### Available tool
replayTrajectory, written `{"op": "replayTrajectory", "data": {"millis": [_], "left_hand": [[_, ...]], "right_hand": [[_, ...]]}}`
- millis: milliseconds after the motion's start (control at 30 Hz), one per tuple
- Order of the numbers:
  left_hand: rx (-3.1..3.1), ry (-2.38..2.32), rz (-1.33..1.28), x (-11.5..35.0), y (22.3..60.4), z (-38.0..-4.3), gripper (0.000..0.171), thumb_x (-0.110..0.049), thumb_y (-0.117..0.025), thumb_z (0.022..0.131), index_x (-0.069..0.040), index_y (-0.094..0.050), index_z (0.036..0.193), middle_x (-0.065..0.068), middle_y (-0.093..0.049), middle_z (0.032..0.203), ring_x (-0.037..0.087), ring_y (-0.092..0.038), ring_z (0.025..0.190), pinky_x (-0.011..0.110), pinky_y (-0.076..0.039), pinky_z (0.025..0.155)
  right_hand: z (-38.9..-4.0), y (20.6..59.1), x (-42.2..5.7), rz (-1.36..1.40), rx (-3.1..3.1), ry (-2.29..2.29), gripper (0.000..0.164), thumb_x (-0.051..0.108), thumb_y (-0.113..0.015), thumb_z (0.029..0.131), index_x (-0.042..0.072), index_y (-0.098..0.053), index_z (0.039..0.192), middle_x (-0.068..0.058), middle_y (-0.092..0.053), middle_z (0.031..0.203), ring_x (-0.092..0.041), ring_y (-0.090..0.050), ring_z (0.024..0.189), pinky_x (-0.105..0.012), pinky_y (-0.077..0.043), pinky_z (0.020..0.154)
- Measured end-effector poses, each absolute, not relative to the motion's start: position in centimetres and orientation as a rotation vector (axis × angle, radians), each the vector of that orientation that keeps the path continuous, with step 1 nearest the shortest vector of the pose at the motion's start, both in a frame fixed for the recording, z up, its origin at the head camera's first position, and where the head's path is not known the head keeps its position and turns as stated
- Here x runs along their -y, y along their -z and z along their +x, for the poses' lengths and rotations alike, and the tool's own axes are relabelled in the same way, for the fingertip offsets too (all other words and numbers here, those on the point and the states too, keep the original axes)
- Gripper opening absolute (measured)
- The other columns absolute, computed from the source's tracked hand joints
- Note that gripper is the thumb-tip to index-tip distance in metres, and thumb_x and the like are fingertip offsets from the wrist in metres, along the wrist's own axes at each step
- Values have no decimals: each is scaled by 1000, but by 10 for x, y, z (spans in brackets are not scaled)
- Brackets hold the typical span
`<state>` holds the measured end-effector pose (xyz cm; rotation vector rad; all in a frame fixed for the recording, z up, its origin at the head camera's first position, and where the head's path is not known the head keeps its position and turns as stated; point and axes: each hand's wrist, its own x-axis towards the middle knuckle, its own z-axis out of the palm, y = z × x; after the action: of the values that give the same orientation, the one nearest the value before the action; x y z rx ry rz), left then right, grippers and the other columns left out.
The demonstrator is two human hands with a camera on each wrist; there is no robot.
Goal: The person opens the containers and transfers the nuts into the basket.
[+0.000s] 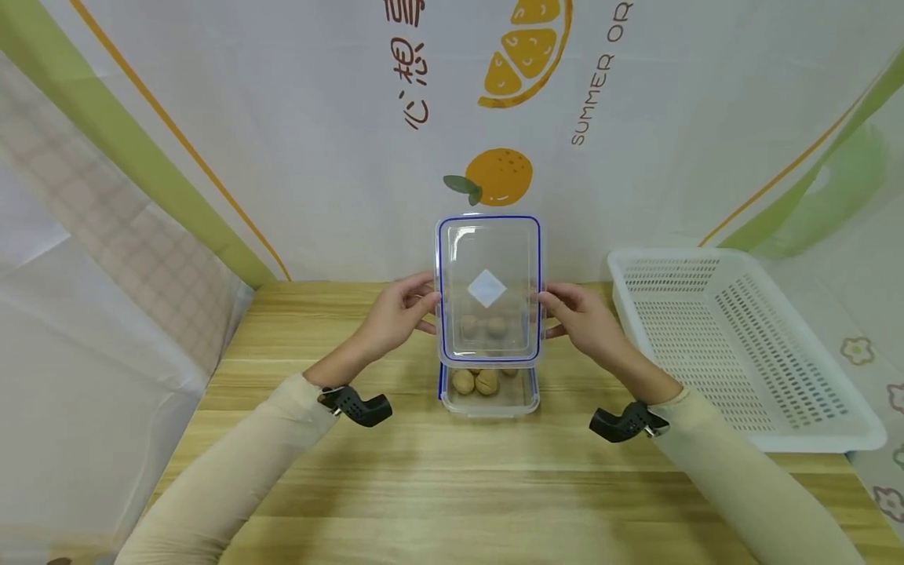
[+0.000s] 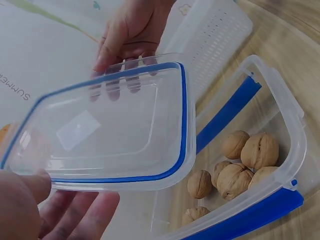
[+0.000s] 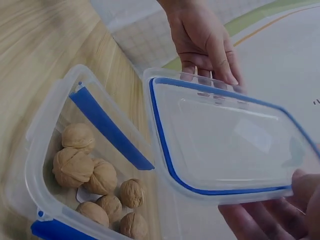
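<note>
A clear rectangular lid with a blue seal is held tilted up by both hands. My left hand pinches its left edge, thumb on the near face and fingers behind. On the opposite edge my right hand grips it the same way. Below the lid stands a clear plastic food container with blue side flaps; the lid overlaps its far part in the head view. Several walnuts lie inside the container. A white diamond-shaped label shows on the lid.
A white perforated plastic basket sits on the wooden table to the right. Behind the table hangs a white cloth printed with oranges. Each wrist wears a black camera mount.
</note>
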<state>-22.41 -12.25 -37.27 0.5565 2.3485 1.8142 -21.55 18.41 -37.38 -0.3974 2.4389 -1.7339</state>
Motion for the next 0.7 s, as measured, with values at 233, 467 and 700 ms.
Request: {"op": "replayTrajectory", "data": {"millis": [233,467,700], "left_hand": [[-2307,-1769,384,126,365,-228,48,-6,-52,107,0,-41,154,27,-64,118,25,-69,89,38,-67,69],[-2263,-1711,300,144,353,-231,45,-6,-49,108,3,-43,151,28,-63,117,24,-70,86,40,-67,69],[-2280,-1629,234,175,348,-234,48,-7,-48,107,7,-37,153,30,-62,118,23,-70,87,37,-67,71]], "right_hand": [[-222,371,-173,-350,-2419,1739,61,9,-57,106,10,-30,161,-27,-66,125,-26,-72,95,-40,-67,66],[-230,364,-152,-268,-2300,1729,62,8,-53,107,7,-25,162,-29,-64,126,-23,-69,88,-34,-66,63],[-236,363,-120,-223,-2234,1681,66,9,-55,106,10,-22,163,-25,-64,126,-28,-69,94,-43,-67,74]]}}
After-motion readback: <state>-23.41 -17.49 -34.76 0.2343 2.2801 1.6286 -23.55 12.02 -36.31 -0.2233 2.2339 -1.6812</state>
